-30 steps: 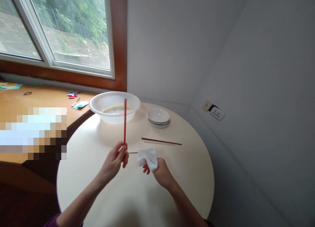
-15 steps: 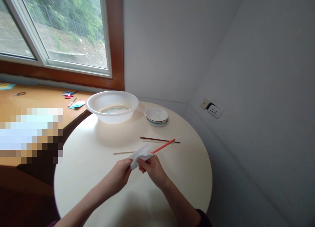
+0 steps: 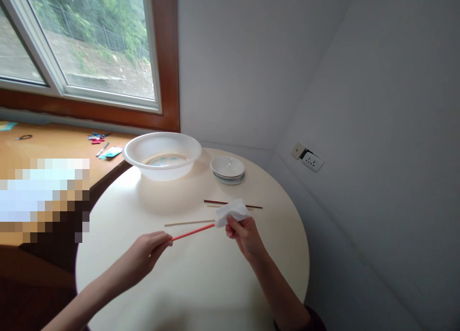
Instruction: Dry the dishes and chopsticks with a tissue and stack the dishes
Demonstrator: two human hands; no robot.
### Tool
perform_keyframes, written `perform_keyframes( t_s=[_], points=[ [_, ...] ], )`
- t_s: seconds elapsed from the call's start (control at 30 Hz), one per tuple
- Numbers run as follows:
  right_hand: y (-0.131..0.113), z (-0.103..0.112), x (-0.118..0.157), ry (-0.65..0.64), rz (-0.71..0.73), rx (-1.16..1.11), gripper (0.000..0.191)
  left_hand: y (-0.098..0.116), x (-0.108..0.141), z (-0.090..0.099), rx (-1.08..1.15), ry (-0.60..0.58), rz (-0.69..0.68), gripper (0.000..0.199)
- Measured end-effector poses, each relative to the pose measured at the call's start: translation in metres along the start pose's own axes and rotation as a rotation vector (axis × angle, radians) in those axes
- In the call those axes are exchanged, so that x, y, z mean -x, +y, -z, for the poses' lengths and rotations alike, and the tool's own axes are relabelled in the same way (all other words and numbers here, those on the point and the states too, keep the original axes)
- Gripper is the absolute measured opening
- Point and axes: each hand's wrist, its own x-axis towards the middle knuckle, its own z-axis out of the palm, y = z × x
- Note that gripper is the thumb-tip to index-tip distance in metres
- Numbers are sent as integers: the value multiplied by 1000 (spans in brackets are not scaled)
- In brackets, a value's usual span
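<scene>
A thin red stick slants over the round white table. Its lower left end is pinched in my left hand. My right hand is closed on a white tissue, which wraps the stick's other end and hides it. Behind the tissue lie a dark brown stick and a pale stick beside it, both partly covered. Another pale stick rests on the table just beyond the red one.
A large translucent basin stands at the table's back left, with small stacked bowls to its right. A wooden desk with scissors and packets adjoins at left. Walls border the back and right.
My hands have moved apart, the left one leftward and the right one rightward with the tissue. The red stick's bare stretch now shows between them instead of beyond my right hand.
</scene>
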Motion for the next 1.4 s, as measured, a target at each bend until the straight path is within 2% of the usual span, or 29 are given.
perform_keyframes(
  t_s=[0.17, 0.3, 0.43, 0.57, 0.6, 0.63, 0.7, 0.8, 0.87, 0.93, 1.07, 1.17, 1.27, 1.33, 1.4],
  points=[
    [2, 2, 4, 43, -27, -2, 35, -16, 6, -2, -101, 222, -159, 23],
    [6, 3, 4, 5, -72, -86, 38, -23, 7, 1, -219, 367, -315, 21],
    [11, 10, 8, -141, -122, -160, 40, -31, 9, 0, -185, 335, -369, 25],
    [15, 18, 14, -371, -202, -138, 52, -32, 10, -12, -50, 214, -278, 23],
    [15, 19, 14, -386, -207, -142, 54, -31, 10, -16, -13, 183, -249, 22],
    [14, 21, 13, -355, -193, -158, 53, -29, 10, -19, 21, 159, -221, 22],
    [9, 24, 8, -180, -104, -218, 47, -25, 9, -24, 77, 151, -167, 21],
    [-1, 33, -4, 121, 63, -313, 36, -19, 8, -26, 139, 248, -56, 24],
    [-6, 37, -6, 190, 82, -300, 31, -14, 6, -24, 193, 297, 43, 25],
    [-5, 34, -1, 127, 52, -186, 29, -8, 3, -24, 275, 273, 126, 27],
    [6, 1, 20, -205, 52, 198, 32, 9, -7, -42, 404, 131, 142, 31],
    [13, -27, 32, -261, 105, 353, 28, 20, -12, -69, 477, 44, 118, 34],
    [8, -39, 36, -303, 131, 466, 26, 24, -11, -89, 534, -32, 165, 34],
    [-2, -38, 31, -326, 208, 598, 18, 25, -11, -90, 516, -68, 164, 32],
    [-14, -29, 20, -345, 321, 803, 13, 23, -14, -81, 495, -45, 158, 31]
  ],
)
